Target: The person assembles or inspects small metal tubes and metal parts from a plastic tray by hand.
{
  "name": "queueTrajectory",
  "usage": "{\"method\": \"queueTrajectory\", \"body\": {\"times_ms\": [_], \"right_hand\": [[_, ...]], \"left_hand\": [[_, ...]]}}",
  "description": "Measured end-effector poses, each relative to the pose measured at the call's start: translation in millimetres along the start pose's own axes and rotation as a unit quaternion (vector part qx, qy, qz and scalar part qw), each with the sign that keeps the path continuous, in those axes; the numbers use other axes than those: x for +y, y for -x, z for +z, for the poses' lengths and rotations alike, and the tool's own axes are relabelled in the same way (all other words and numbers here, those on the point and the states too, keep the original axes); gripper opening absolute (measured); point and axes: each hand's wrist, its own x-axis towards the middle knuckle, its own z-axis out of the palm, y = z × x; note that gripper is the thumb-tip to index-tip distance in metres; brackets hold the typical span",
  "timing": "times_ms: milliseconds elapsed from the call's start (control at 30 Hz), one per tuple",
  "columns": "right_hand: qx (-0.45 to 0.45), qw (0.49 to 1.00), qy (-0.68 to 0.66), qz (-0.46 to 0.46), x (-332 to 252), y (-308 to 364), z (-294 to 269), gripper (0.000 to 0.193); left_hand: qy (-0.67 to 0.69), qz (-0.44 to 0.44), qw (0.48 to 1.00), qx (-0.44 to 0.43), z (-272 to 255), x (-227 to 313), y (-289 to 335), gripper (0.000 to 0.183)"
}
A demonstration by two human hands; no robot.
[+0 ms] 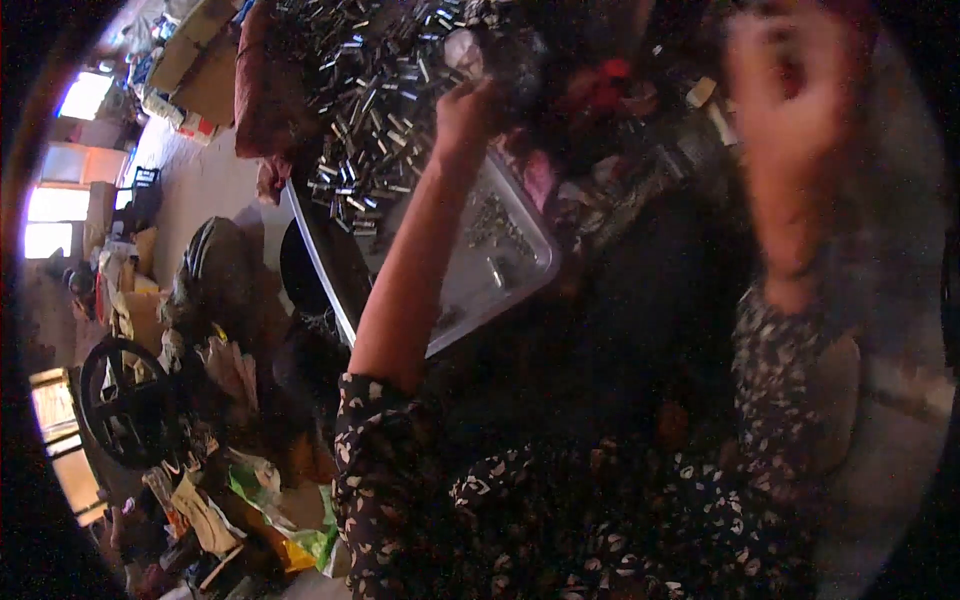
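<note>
Presumably, the tray [548, 252] corrals metal bits [375, 120]; whether your left hand [468, 118] or blurred right hand [795, 115] grips anything, I can't tell.

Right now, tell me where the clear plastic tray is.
In the head view, the clear plastic tray is just left of centre, beneath the left forearm, near a spread of small shiny cylinders.

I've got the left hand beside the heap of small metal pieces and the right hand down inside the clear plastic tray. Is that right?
No: the right hand isn't inside the clear plastic tray; the head view shows it blurred, off to the tray's right. The left hand is beside the heap of small metal pieces.
</note>
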Motion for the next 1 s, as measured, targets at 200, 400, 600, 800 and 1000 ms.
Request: {"method": "queueTrajectory", "body": {"times_ms": [200, 400, 600, 800, 1000], "right_hand": [[-0.239, 0.915, -0.275, -0.173, -84.1, 158.9, 65.8, 0.01], [-0.298, 0.897, -0.288, -0.154, -111.3, 176.9, 69.0, 0.009], [-0.392, 0.875, -0.272, -0.079, -131.0, 175.4, 86.4, 0.021], [-0.424, 0.799, -0.421, 0.065, -166.4, 132.9, 121.4, 0.019], [-0.375, 0.832, -0.399, -0.088, -202.8, 148.2, 173.9, 0.011]], "left_hand": [[-0.274, 0.137, 0.945, -0.111, -50.8, 13.8, 80.7, 0.031], [0.227, -0.111, 0.965, -0.072, -92.8, 8.2, 149.1, 0.033], [0.251, -0.214, 0.944, -0.023, -107.1, -14.3, 180.7, 0.028], [0.42, -0.323, 0.848, 0.024, -99.4, 20.1, 197.7, 0.027], [0.489, -0.284, 0.821, 0.08, -131.1, 15.7, 209.1, 0.026]]}}
